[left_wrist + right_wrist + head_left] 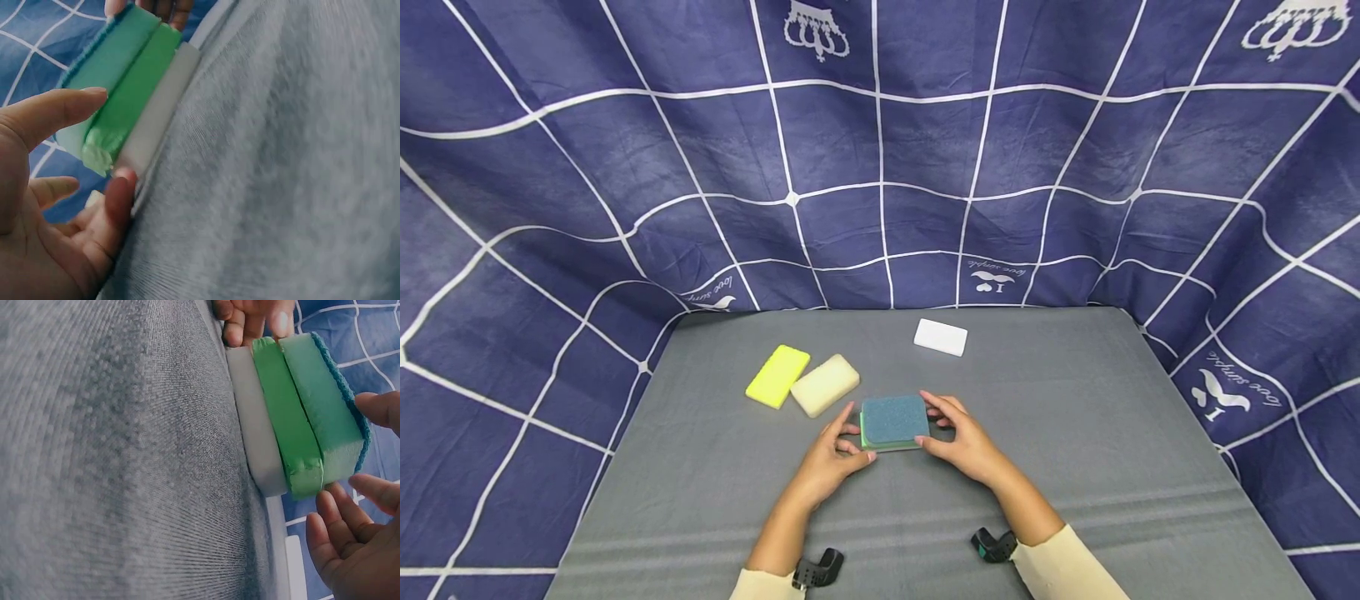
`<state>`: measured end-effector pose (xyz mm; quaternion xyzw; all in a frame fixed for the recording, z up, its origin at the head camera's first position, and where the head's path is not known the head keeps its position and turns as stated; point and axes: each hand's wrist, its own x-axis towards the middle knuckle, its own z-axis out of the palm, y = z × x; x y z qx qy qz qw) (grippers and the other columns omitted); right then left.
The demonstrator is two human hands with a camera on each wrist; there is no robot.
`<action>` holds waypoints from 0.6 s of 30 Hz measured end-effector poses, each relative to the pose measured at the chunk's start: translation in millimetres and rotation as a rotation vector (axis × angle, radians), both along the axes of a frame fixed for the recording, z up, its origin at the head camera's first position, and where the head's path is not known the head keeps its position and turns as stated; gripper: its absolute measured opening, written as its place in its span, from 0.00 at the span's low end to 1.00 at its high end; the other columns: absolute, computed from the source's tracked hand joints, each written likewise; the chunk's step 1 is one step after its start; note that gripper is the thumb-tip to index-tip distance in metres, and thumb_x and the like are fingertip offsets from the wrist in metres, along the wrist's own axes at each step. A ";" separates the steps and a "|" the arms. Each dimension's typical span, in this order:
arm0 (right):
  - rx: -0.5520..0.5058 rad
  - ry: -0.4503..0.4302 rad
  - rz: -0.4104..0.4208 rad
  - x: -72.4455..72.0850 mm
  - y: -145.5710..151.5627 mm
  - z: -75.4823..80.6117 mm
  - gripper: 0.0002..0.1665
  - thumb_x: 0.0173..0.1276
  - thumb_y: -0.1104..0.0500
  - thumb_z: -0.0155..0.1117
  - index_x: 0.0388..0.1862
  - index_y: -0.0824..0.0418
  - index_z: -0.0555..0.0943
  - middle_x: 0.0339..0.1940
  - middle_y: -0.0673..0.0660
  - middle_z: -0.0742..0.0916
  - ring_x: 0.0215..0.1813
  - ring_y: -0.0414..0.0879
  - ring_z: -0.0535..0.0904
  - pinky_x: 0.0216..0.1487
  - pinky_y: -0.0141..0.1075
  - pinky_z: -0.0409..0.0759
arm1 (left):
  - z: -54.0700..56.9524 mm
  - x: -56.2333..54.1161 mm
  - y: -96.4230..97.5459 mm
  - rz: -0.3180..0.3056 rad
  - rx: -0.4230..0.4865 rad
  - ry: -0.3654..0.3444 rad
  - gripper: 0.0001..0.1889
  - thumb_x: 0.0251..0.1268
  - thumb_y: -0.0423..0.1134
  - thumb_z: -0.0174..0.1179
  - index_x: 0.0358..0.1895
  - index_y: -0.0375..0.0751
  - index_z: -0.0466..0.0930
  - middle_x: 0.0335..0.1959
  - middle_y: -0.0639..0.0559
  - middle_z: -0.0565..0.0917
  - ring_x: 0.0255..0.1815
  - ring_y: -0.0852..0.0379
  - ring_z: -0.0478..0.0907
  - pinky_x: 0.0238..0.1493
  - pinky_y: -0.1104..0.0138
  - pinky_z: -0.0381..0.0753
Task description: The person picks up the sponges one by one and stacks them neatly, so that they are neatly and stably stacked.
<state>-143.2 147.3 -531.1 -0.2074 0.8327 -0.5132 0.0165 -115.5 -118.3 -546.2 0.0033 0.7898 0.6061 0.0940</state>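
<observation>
A stack of three sponges stands on the grey table between both hands. On top is a teal sponge with a dark blue scouring pad (895, 418); beneath it lies a bright green block (289, 419), and a white sponge (256, 422) forms the bottom. At the stack's left end, my left hand (829, 468) has its fingers spread, the thumb by the front corner and fingertips right at the white sponge. My right hand (967, 442) curves loosely about the right end, with thumb and index fingertips at the front and back corners of the teal sponge.
Behind the stack to the left lie a cream sponge (825, 385) and a yellow sponge (778, 377), close together. A white block (941, 337) lies farther back, right of centre. A blue checked cloth (925, 225) walls in the grey table (700, 483) at the back and sides.
</observation>
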 end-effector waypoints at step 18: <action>-0.048 -0.024 -0.012 6.0 -3.6 9.4 0.35 0.67 0.66 0.69 0.72 0.65 0.72 0.65 0.67 0.78 0.64 0.65 0.76 0.60 0.57 0.77 | 11.5 7.1 9.6 0.040 0.053 0.127 0.35 0.66 0.42 0.69 0.75 0.55 0.68 0.70 0.46 0.73 0.70 0.44 0.73 0.53 0.70 0.82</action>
